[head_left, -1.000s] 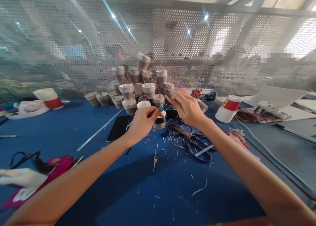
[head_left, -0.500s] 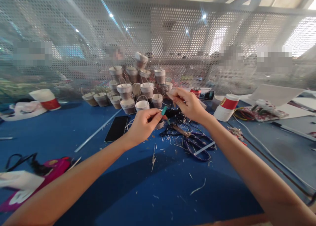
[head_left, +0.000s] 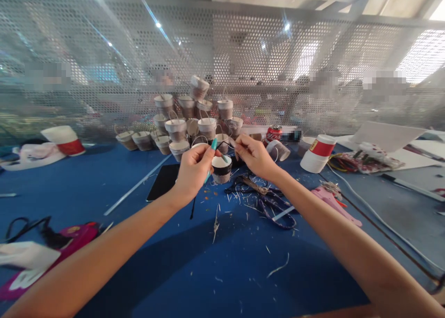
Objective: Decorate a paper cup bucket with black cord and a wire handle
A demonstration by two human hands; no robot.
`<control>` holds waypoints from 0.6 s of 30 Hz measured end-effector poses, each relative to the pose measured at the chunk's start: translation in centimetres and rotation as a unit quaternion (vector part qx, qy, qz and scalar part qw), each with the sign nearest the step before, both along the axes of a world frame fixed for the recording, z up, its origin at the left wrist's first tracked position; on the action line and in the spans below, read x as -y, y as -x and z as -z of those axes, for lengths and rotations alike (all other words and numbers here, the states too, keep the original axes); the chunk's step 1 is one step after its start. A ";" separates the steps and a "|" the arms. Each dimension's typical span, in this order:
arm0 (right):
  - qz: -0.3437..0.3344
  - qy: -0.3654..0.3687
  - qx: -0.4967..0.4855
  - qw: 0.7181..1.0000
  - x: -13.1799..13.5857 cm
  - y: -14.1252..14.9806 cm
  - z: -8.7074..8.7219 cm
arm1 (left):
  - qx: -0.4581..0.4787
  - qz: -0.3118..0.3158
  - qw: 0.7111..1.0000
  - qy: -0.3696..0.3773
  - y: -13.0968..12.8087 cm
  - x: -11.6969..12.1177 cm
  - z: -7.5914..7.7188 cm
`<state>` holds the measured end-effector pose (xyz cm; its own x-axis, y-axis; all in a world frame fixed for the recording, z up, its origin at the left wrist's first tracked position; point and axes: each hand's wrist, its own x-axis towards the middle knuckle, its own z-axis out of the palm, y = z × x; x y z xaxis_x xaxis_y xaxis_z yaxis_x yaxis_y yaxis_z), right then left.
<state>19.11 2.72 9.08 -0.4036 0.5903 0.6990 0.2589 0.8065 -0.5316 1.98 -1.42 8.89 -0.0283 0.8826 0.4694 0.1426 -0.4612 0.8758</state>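
Note:
A thin black cord (head_left: pixel 224 146) runs between my two hands. My left hand (head_left: pixel 194 169) pinches it between thumb and finger, its long teal nails pointing up. A dark tail of cord hangs below this hand. Opposite it, my right hand (head_left: pixel 255 155) has its fingertips closed at the cord's other end. Just beneath my fingers stands a small pail (head_left: pixel 221 174) with a white rim and a black band around it. Purple-handled scissors (head_left: pixel 278 211) lie to the right, partly under a tangle of black cord (head_left: pixel 243 183).
Behind are stacked small pails (head_left: pixel 175 128) with thin handles. A phone (head_left: pixel 162 183) lies left, paper cups (head_left: pixel 318 153) right, near a red can (head_left: pixel 274 133). A magenta tool (head_left: pixel 76 241) lies front left. Scraps litter the blue table (head_left: pixel 243 271).
My right hand has moved down and left, and my left hand slightly left. The black-banded pail and the cord between my hands now show clearly.

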 end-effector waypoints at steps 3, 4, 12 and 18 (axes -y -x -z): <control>0.022 -0.032 -0.012 0.999 0.4 0.3 0.0 | -0.003 -0.025 1.000 0.009 0.1 -0.4 0.2; 0.028 -0.051 -0.012 0.998 0.5 0.3 0.0 | -0.008 -0.033 0.999 0.016 0.1 -0.4 0.2; 0.034 -0.132 0.052 0.989 1.5 0.1 -1.4 | -0.070 -0.014 0.995 0.073 -0.2 -0.1 0.2; 0.033 -0.140 0.071 0.987 1.4 -0.9 -2.5 | -0.131 0.043 0.988 0.069 -0.6 0.5 -0.1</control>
<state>19.99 1.30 11.57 -0.4758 0.4106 0.7779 0.3720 0.8953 -0.2450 2.57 -1.92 9.01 0.1564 0.9327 0.3250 0.3385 -0.3597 0.8695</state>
